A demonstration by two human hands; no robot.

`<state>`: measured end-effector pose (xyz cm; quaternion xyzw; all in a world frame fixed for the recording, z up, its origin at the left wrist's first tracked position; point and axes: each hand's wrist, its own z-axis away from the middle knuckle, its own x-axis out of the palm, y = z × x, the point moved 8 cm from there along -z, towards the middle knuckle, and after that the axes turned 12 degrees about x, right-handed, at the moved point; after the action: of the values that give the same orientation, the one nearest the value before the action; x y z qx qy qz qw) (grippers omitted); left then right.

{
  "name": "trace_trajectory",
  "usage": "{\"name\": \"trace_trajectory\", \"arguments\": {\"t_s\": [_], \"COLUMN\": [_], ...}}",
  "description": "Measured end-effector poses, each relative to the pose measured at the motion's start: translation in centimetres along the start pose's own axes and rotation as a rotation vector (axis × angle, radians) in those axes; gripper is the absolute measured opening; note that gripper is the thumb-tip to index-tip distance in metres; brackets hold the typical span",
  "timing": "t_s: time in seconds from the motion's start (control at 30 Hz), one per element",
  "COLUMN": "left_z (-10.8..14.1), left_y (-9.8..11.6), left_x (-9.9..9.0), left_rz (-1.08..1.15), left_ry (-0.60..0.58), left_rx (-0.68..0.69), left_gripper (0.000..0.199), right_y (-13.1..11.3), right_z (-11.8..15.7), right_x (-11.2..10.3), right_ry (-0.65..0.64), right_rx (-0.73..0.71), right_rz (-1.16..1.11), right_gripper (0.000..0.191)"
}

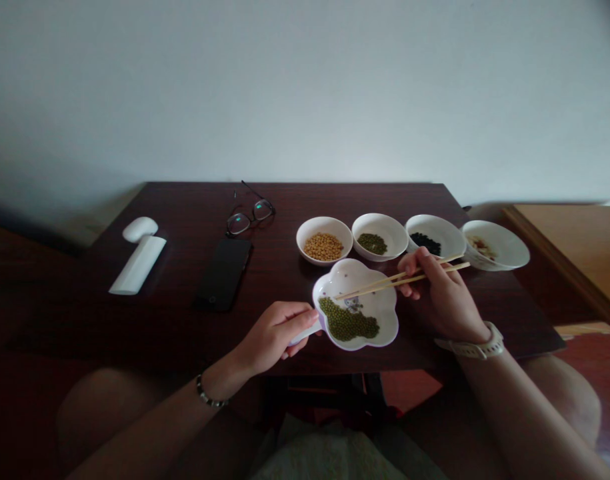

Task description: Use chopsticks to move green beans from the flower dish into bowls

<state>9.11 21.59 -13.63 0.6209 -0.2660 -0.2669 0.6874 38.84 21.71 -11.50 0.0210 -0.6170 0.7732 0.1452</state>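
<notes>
My left hand (279, 330) is closed round the handle of a white flower-shaped bowl (379, 300) with a small cartoon print inside. Green mung beans (349, 323) lie gathered along its near left side. In my right hand (445, 293) is a pair of wooden chopsticks (379, 285), their tips over the beans' upper edge inside the bowl. Whether the tips touch a bean I cannot tell. Just behind stand a bowl of yellow soybeans (323, 247), a bowl with some mung beans (373, 244), a bowl of black beans (425, 243) and a bowl of pale brownish pieces (481, 248).
On the dark wooden table (285, 280) lie a black phone (225, 273), folding-arm glasses (251, 217) and a white handheld device (141, 260) with a rounded head. A pale wall (295, 93) rises behind. To the right is a lighter wooden surface (579, 247).
</notes>
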Motion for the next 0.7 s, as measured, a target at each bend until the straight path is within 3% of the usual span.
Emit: {"name": "trace_trajectory", "arguments": {"t_s": [0.7], "left_z": [0.03], "left_y": [-0.04], "left_x": [-0.01], "left_rz": [0.004], "left_ry": [0.001], "left_rx": [0.008], "left_gripper": [0.051], "right_y": [0.3], "right_z": [-0.27], "right_x": [-0.9], "right_ry": [0.029], "right_rx": [0.012], "right_rz": [-0.045], "right_gripper": [0.047]}}
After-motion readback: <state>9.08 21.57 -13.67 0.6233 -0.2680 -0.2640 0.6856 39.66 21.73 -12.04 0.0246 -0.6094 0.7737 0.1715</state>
